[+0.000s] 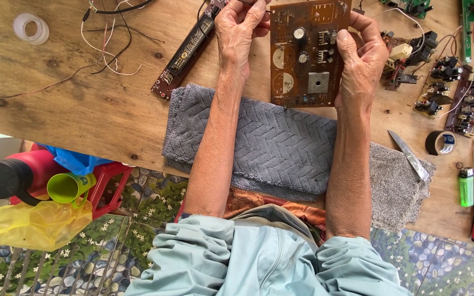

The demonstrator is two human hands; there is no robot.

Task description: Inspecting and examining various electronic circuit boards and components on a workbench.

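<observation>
A brown circuit board (308,55) with capacitors and a square part is held upright-flat above the wooden table (83,104). My right hand (362,60) grips its right edge, thumb on the face. My left hand (240,30) is at the board's upper left corner, fingers pinched together near the top edge; what they pinch is hidden. Both forearms rest over a folded grey towel (270,142).
A long dark display board (187,52) lies left of my hands, with loose wires (111,38) and a clear tape roll (31,27). Right: small boards (456,87), a knife (410,156), black tape (441,142), green lighter (466,186), pliers. Below left: red flask, green cup, yellow bag.
</observation>
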